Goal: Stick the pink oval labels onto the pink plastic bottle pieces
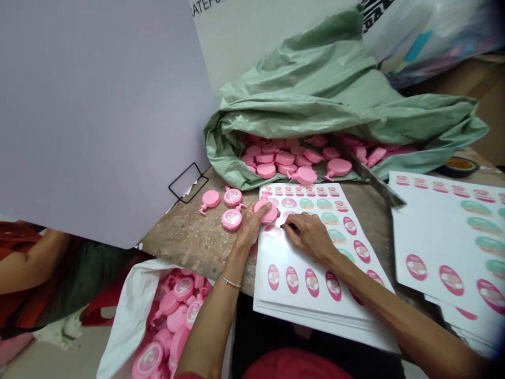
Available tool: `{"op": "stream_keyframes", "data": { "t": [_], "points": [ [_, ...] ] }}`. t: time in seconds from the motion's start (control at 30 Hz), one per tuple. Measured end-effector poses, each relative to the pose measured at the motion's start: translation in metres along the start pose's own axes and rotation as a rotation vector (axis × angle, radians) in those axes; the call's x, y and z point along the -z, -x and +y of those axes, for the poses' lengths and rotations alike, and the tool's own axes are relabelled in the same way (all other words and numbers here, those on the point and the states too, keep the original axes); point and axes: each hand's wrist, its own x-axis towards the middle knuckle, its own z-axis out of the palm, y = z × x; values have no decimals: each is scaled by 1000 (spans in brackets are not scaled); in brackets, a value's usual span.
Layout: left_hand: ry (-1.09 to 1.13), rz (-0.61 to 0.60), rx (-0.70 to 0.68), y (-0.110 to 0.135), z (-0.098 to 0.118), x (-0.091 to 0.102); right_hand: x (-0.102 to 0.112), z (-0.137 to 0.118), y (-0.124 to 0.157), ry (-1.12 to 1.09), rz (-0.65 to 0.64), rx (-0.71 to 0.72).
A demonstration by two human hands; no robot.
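Observation:
My left hand point(251, 223) is closed around a round pink plastic piece with a small spout point(266, 211), holding it over the left side of a sticker sheet point(294, 245). My right hand point(310, 234) is bent over the same sheet, its fingers pinched together beside a pale pink sticker point(273, 231). A small dark tip shows at those fingers; what it belongs to is unclear. The sheet tops a stack and carries pink and green oval stickers. Left of my left hand lie a plain pink piece point(210, 199) and two pink pieces with round labels point(232, 219).
A green sack point(300, 100) full of pink pieces lies open behind the sheet, with a long metal blade point(371, 176) across its mouth. More sticker sheets point(434, 226) lie at right. A white bag point(126, 310) below holds labelled pieces. Another person's arm point(35, 263) shows at left.

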Motion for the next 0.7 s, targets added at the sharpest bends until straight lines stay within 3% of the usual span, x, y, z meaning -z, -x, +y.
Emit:
{"op": "stream_keyframes", "data": {
  "t": [0.33,0.57,0.7],
  "points": [
    [8,-84,-31,-2,-3,2,-7,-1,-4,12,56,-8],
    [36,-124,-42,2,3,0,4,-3,0,163,230,239],
    [46,-125,-26,3,4,-1,8,3,-2,214,231,142]
  ]
}}
